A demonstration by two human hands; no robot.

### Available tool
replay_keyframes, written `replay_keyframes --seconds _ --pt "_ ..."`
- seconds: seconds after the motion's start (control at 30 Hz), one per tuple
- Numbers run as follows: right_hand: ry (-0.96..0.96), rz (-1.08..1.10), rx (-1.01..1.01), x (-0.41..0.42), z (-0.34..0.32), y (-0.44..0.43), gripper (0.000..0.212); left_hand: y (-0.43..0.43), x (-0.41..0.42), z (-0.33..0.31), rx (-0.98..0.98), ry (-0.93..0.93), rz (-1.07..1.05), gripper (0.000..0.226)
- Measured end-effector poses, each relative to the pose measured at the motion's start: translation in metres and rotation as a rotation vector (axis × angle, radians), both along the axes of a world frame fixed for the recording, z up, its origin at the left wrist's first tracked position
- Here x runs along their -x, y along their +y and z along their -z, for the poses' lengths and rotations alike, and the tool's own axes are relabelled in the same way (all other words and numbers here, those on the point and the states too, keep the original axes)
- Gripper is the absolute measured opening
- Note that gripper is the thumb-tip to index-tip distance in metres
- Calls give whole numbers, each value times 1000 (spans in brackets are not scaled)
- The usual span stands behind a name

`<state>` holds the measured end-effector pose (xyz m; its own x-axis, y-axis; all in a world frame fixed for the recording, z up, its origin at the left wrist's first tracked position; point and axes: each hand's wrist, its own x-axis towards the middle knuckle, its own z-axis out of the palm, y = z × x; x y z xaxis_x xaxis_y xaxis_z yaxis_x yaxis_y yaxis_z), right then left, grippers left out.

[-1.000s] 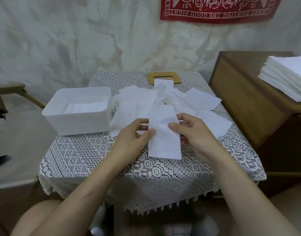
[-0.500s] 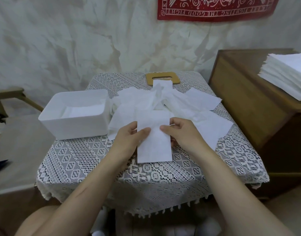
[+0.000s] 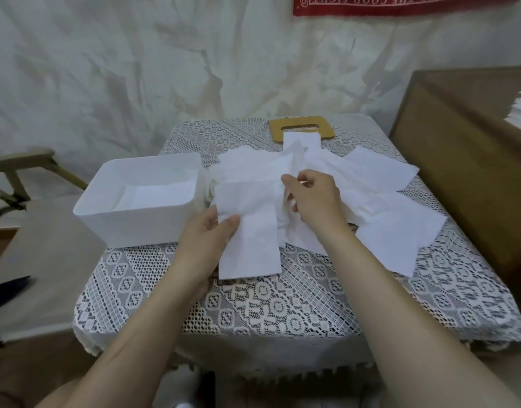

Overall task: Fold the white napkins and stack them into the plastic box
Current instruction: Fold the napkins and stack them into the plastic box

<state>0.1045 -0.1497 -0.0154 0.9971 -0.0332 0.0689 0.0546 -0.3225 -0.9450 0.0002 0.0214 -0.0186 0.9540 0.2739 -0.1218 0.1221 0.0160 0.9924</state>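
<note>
2 hands work apart above the lace-covered table (image 3: 282, 307). Nearest, the left hand (image 3: 206, 241) pinches the folded napkin (image 3: 250, 251) by its left edge, thumb on top. Just beyond, the right hand (image 3: 315, 201) curls into the loose napkins (image 3: 380, 222), pinching 1 sheet. Left of them, the plastic box (image 3: 135, 228) holds stacked napkins (image 3: 159, 195).
</note>
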Motion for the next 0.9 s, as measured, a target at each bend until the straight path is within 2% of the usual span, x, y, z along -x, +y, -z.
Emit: replay_keyframes --seconds 0.1,0.23,0.3,0.4,0.47,0.53,0.57,0.63,0.7,0.73,0.83,0.9 --pt "-36 35 -20 0 -3 -8 43 -3 0 -3 31 8 2 19" --pt "-96 101 -178 4 -8 -47 34 -10 5 -6 46 11 13 17" --pt "-36 73 -184 10 -3 -72 34 -15 8 -8 55 5 28 16" --pt "94 47 38 27 6 -103 37 -25 13 -9 21 -6 48 15" --pt "47 82 209 34 9 -115 38 -30 15 -10 8 -9 44 14" --pt "0 89 273 38 8 -123 40 -34 14 -10 14 -7 39 14" --pt "-25 78 252 39 7 -125 41 -35 14 -10 14 -2 36 14" --pt "-19 57 68 38 4 -128 40 -36 12 -10 12 11 32 15" --pt "42 25 -120 36 0 -128 30 -38 11 -9 7 14 39 13" --pt "73 16 -133 34 0 -127 26 -38 10 -8 1 14 43 13" --pt "60 75 108 26 7 -125 26 -36 10 -6 -7 18 40 14" --pt "-25 166 174 27 3 -124 23 -35 9 -5 -4 17 42 15"
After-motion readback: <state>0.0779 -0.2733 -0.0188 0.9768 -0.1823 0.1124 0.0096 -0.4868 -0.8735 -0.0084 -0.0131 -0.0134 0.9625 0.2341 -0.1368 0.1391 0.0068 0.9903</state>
